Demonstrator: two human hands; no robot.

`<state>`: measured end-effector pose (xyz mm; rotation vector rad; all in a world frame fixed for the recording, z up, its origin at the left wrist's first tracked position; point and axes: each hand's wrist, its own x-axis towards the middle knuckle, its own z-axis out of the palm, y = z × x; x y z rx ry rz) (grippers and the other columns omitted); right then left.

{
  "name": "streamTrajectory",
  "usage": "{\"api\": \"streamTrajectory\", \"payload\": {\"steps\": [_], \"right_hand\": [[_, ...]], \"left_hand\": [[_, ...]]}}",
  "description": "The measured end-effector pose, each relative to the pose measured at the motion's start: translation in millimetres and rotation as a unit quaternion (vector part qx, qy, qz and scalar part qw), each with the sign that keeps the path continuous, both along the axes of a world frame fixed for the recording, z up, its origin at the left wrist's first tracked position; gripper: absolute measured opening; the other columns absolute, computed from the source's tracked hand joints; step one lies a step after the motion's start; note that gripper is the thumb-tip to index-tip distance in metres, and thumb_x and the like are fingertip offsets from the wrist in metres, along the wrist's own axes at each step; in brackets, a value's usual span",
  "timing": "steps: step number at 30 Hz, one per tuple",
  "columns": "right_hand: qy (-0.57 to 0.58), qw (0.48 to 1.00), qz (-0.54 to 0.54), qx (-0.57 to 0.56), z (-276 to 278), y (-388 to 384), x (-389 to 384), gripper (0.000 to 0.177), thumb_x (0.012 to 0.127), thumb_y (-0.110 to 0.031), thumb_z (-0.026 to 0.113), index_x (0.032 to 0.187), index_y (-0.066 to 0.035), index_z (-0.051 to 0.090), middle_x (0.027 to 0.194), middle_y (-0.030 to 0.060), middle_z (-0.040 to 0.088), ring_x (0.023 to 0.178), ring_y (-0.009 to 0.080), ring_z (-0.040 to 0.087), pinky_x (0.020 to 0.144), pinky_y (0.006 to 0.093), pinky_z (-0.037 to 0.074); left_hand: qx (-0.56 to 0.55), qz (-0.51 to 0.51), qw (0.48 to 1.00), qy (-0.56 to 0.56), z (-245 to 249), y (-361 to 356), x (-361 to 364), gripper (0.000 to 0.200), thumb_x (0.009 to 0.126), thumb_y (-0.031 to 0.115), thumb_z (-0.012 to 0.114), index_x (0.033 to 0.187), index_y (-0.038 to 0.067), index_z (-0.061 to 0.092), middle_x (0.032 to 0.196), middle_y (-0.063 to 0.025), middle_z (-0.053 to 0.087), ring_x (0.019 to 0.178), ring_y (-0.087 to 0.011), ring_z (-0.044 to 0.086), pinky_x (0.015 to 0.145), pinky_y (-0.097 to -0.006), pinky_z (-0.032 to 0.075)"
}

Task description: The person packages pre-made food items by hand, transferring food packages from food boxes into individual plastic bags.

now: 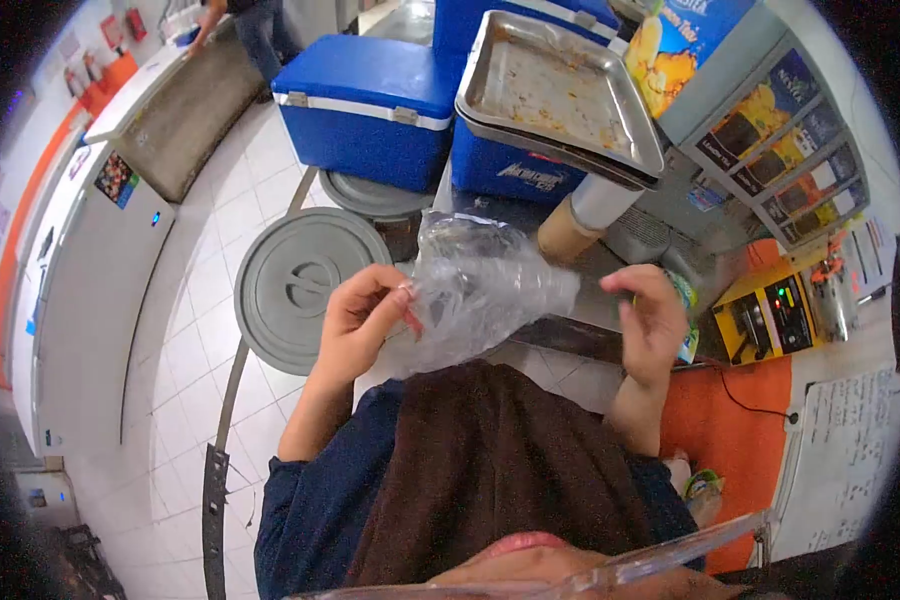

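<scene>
A clear plastic bag (490,290) hangs crumpled in front of my chest, over the edge of the dark counter (595,300). The fingers of my left hand (363,318) pinch the bag's left side. My right hand (652,325) is raised to the right of the bag, apart from it, with thumb and fingers spread and nothing between them. Behind the bag stands a stack of cups (573,228), tan below and white above. A green and white packet (682,290) shows partly behind my right hand.
A soiled metal tray (540,85) rests on a blue cooler (505,170); another blue cooler (370,100) stands to its left. A grey lidded bin (280,270) is at my left. A yellow-black machine (770,320) sits at right. Another person's arm (208,22) appears far back left.
</scene>
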<state>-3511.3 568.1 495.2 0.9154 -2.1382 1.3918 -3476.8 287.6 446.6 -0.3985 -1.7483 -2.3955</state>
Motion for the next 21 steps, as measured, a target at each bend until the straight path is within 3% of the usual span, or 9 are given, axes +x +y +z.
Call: {"api": "streamTrajectory", "payload": {"steps": [2, 4, 6, 7, 10, 14, 16, 18, 21], "right_hand": [[0.043, 0.987, 0.157, -0.004, 34.3, -28.8, 19.6, 0.028, 0.065, 0.007, 0.046, 0.091, 0.002, 0.055, 0.088, 0.0165, 0.058, 0.086, 0.0299, 0.055, 0.076, 0.0373, 0.044], [0.087, 0.945, 0.29, 0.127, 39.3, -69.4, 17.5, 0.022, 0.069, 0.003, 0.047, 0.089, 0.002, 0.055, 0.086, 0.0166, 0.058, 0.084, 0.03, 0.056, 0.076, 0.0391, 0.044], [0.101, 0.957, 0.185, 0.196, 19.0, -108.8, 9.3, 0.02, 0.071, -0.001, 0.047, 0.089, 0.002, 0.055, 0.084, 0.0157, 0.058, 0.076, 0.0294, 0.057, 0.071, 0.0396, 0.046], [0.015, 0.93, 0.143, 0.337, 3.9, -114.1, -3.7, 0.023, 0.07, -0.001, 0.047, 0.092, 0.003, 0.055, 0.084, 0.018, 0.058, 0.079, 0.0311, 0.057, 0.073, 0.039, 0.046], [-0.164, 0.724, 0.096, 0.663, -58.1, -130.8, -47.0, 0.023, 0.072, -0.003, 0.046, 0.091, 0.002, 0.055, 0.088, 0.0199, 0.056, 0.076, 0.0322, 0.057, 0.07, 0.0403, 0.045], [-0.035, 0.822, 0.23, 0.52, -103.3, -131.8, -70.8, 0.014, 0.071, -0.012, 0.049, 0.07, -0.002, 0.059, 0.083, 0.0171, 0.057, 0.073, 0.0276, 0.056, 0.064, 0.0377, 0.045], [0.126, 0.858, -0.023, 0.498, -122.3, -144.7, -91.0, 0.018, 0.071, -0.013, 0.049, 0.076, 0.002, 0.058, 0.09, 0.0215, 0.053, 0.086, 0.0293, 0.052, 0.074, 0.0381, 0.041], [0.097, 0.904, -0.017, 0.417, -173.4, -131.0, -121.2, 0.021, 0.07, -0.013, 0.05, 0.079, 0.004, 0.057, 0.092, 0.0233, 0.051, 0.09, 0.0308, 0.049, 0.078, 0.039, 0.039], [-0.027, 0.941, 0.028, 0.336, -138.3, -119.6, -118.7, 0.028, 0.069, -0.013, 0.05, 0.087, 0.008, 0.054, 0.094, 0.0255, 0.049, 0.093, 0.0339, 0.047, 0.082, 0.0407, 0.037]], "left_hand": [[-0.022, -0.019, 1.0, 0.003, 2.7, -5.2, -1.2, 0.008, 0.085, 0.003, 0.046, 0.084, -0.002, 0.052, 0.069, -0.0028, 0.052, 0.064, -0.01, 0.053, 0.058, -0.0234, 0.044], [-0.024, -0.026, 0.999, -0.006, 4.0, -2.6, -0.1, 0.008, 0.085, 0.003, 0.045, 0.083, -0.002, 0.051, 0.068, -0.0019, 0.051, 0.062, -0.009, 0.051, 0.056, -0.0227, 0.043], [-0.022, 0.002, 1.0, 0.003, 1.9, -3.0, 0.1, 0.009, 0.085, 0.004, 0.043, 0.082, -0.001, 0.05, 0.067, -0.0017, 0.05, 0.061, -0.0078, 0.049, 0.054, -0.0226, 0.041], [-0.021, 0.0, 1.0, 0.005, -2.0, -4.6, -0.2, 0.009, 0.085, 0.004, 0.043, 0.082, -0.001, 0.05, 0.067, -0.0017, 0.05, 0.061, -0.0078, 0.049, 0.054, -0.0226, 0.041], [0.024, 0.04, 0.998, 0.05, -10.5, -9.1, 2.4, 0.009, 0.085, 0.005, 0.044, 0.081, 0.0, 0.05, 0.068, -0.0024, 0.05, 0.059, -0.0074, 0.047, 0.053, -0.0225, 0.039], [-0.155, -0.059, 0.985, 0.044, 2.3, -3.4, 5.1, 0.006, 0.083, 0.004, 0.045, 0.081, -0.001, 0.048, 0.068, -0.004, 0.048, 0.059, -0.0114, 0.047, 0.055, -0.0243, 0.039], [-0.254, -0.106, 0.943, 0.185, -5.0, -0.1, -5.5, 0.006, 0.083, 0.004, 0.045, 0.081, -0.001, 0.048, 0.067, -0.0058, 0.048, 0.06, -0.0137, 0.049, 0.055, -0.0251, 0.04], [-0.25, -0.097, 0.948, 0.173, -5.5, -2.8, -7.8, 0.006, 0.083, 0.004, 0.046, 0.08, -0.001, 0.047, 0.068, -0.0074, 0.047, 0.06, -0.0146, 0.05, 0.055, -0.0252, 0.04], [-0.173, -0.123, 0.975, 0.06, -20.5, -6.1, -12.2, 0.006, 0.083, 0.003, 0.045, 0.08, -0.001, 0.047, 0.068, -0.0076, 0.047, 0.061, -0.0142, 0.05, 0.056, -0.0251, 0.04]]}}
